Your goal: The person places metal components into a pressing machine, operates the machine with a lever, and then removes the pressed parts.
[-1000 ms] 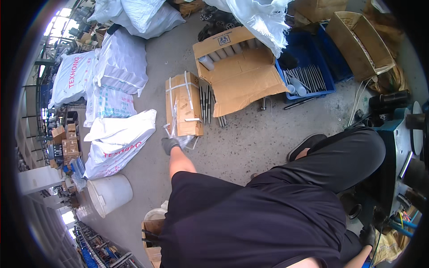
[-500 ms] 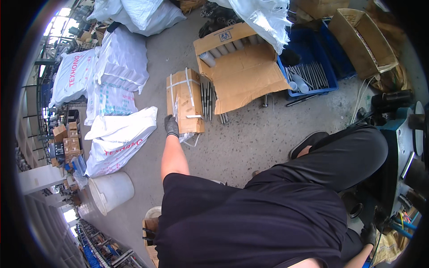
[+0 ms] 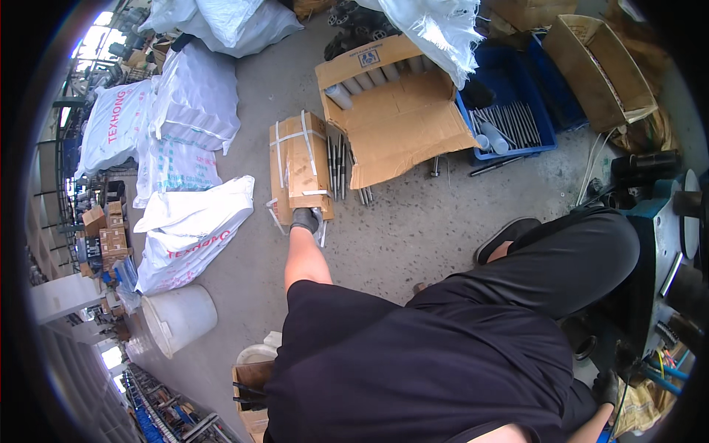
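A long brown carton (image 3: 307, 166) bound with white straps lies on the floor to the left of centre. My left hand (image 3: 305, 218), in a dark grey glove, is at its near end. The fingers look curled around a bit of clear plastic film (image 3: 319, 215), partly hidden by the hand. Loose ends of white strap stick out beside the wrist and off the carton's near left corner. My right hand (image 3: 605, 387), also gloved, is low at the far right beside my leg and the machine; its fingers are mostly hidden.
Metal rods (image 3: 337, 166) lie right of the carton, beside an open cardboard box (image 3: 406, 133) holding grey cylinders. A blue crate (image 3: 532, 150) of rods stands further right. White sacks (image 3: 196, 232) and a white bucket (image 3: 181, 317) stand left; a green machine (image 3: 665, 244) is right.
My left hand has moved from the carton's left side to its near end. The clear film that lay along the carton's top no longer shows there. My right hand stays low at the right.
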`<state>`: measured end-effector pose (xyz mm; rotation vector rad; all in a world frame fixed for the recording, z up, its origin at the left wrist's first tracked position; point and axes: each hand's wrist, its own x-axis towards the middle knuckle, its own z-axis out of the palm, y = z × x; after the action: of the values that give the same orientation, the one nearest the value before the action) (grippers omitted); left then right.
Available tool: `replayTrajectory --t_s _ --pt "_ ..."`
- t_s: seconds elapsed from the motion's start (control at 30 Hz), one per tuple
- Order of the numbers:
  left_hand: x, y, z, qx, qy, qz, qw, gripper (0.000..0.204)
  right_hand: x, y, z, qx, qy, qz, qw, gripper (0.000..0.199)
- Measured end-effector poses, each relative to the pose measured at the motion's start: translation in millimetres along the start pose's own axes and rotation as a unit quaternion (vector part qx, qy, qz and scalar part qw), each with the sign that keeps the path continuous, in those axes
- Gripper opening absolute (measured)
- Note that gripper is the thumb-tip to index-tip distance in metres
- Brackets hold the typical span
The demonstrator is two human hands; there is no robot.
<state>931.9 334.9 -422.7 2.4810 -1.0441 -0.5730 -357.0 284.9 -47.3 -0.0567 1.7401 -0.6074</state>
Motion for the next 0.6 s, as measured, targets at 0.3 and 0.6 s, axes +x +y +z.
replayTrajectory --t_s 0.3,0.6 --pt "3 72 5 0.0 -0.009 -0.194 0.981 0.035 -13 2 -23 -0.008 0.09 0.009 0.996 0.017" --pt "11 82 -11 -0.003 0.018 -0.227 0.974 0.034 -19 19 -6 -0.094 0.135 -0.034 0.986 0.011"
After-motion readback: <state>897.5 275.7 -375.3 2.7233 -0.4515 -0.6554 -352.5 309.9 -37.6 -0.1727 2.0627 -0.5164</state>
